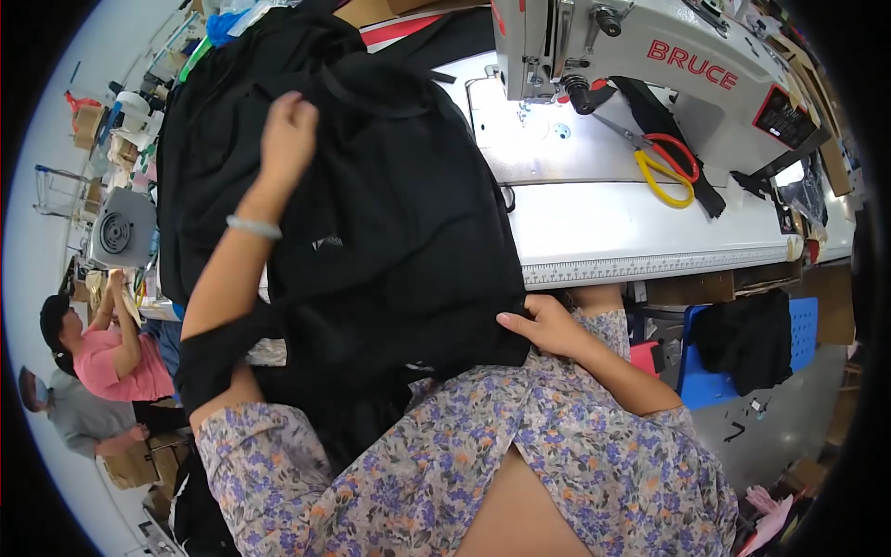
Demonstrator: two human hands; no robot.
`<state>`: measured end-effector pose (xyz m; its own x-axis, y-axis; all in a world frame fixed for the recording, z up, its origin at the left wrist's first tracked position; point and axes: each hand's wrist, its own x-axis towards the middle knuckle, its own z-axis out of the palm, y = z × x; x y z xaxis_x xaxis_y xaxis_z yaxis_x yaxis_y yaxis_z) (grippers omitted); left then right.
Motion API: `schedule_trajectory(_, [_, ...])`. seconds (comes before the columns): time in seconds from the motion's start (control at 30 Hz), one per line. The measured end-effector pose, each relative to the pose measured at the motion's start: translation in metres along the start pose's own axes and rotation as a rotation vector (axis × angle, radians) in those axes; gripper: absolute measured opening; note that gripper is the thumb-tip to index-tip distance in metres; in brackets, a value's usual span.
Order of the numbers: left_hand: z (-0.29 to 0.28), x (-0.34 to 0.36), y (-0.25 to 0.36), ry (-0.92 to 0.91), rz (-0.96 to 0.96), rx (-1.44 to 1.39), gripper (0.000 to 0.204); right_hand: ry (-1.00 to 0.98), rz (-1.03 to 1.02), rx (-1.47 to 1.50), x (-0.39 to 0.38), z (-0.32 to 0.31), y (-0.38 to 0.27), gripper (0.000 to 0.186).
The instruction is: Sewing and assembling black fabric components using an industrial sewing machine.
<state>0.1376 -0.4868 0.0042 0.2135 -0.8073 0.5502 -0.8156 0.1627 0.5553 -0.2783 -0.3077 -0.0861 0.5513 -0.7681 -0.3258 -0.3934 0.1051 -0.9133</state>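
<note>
A large black fabric bag (399, 213) with straps and folds spreads over my lap and the table's left part. My left hand (286, 135) is over its upper left, fingers curled; what they grip, if anything, is too dark to make out. A loose black band (218, 367) crosses my left forearm. My right hand (543, 327) grips the bag's lower right edge, thumb on top. Right of the bag stands a white sewing machine (603, 37); scissors (673, 186) with red and yellow handles lie on its bed beside a black strip (710, 200).
A ruler strip (650, 271) runs along the table's front edge. At right, dark cloth (742, 339) lies on a blue chair (803, 334). At left are two people, one in pink (121, 362), one in grey (74, 422), a grey fan-like unit (125, 227) and cluttered benches.
</note>
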Motion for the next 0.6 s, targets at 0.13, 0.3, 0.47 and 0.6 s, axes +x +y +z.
schedule_trajectory(0.13, [-0.034, -0.089, 0.149, -0.482, 0.477, 0.425, 0.059, 0.080, -0.048, -0.043, -0.004, -0.014, -0.009, 0.039])
schedule_trajectory(0.3, [-0.038, -0.139, 0.148, -0.122, 0.316, 0.096, 0.054, 0.130, -0.142, -0.192, -0.004, -0.020, -0.004, 0.030])
schedule_trajectory(0.47, [-0.021, -0.295, 0.115, 0.193, -0.221, 0.283, 0.059, 0.250, -0.247, -0.092, -0.004, -0.013, 0.005, 0.023])
schedule_trajectory(0.6, [-0.073, -0.443, 0.091, -0.564, -0.052, 0.297, 0.058, 0.207, -0.167, -0.130, -0.005, -0.016, 0.005, 0.023])
